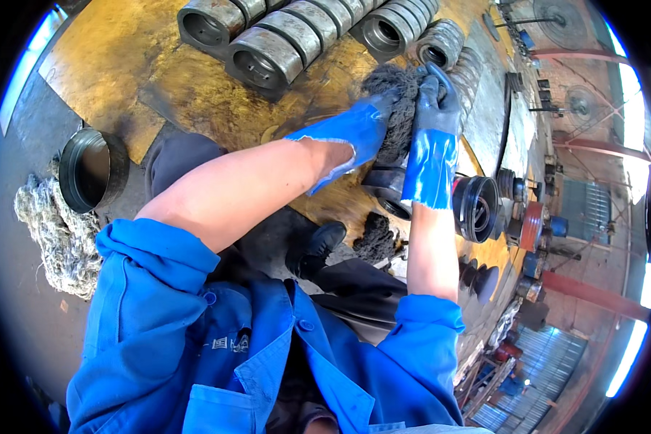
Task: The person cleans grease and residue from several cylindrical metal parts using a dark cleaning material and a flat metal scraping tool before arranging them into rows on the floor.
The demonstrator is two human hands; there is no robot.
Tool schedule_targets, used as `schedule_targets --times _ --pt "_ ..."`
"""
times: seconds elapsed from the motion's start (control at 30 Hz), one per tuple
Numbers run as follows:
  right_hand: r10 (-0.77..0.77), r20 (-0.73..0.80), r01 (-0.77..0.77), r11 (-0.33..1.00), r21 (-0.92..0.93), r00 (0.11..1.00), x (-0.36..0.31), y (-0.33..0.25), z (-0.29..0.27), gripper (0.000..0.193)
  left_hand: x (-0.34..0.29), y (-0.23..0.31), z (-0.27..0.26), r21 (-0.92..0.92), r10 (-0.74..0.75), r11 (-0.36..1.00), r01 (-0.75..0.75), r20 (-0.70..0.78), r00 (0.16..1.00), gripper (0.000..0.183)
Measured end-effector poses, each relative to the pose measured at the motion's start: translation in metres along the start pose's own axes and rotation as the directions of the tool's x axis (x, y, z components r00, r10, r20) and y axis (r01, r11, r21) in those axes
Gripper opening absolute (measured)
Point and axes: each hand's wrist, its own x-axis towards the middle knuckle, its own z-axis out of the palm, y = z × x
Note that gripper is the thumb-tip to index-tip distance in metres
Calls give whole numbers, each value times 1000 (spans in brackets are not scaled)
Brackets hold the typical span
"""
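I see the left glove and the right glove in shiny blue, the right with grey fingers. The wad is dark grey. The sheet is yellow-brown with dark stains, the rings metallic grey, the jacket blue, the rag greyish white.

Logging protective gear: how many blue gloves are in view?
2: one on the left hand, one on the right hand, with a dark fibre wad between them.
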Motion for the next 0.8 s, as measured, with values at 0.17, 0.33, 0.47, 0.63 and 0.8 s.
schedule_targets --times 0.17,0.33,0.47,0.63,0.8 --pt "-115 -49 109 987 -122 992 26 27 10 29 -9 -14 -26 187 -100 974 129 -157 983 36" --pt "-93 123 155 615 -773 988 29 38 -14 29 -62 15 20 575 -19 814 84 -117 993 31" --pt "-169 318 358 342 -869 933 15 84 -13 28 -54 17 38 -127 -391 919 373 -169 905 30" --pt "231 381 355 148 -923 895 -13 7 2 25 -17 2 -12 -336 -337 902 271 -155 929 38" --pt "152 356 228 532 -816 922 -35 -21 -16 18 29 14 -49 -274 -286 917 290 55 957 31"
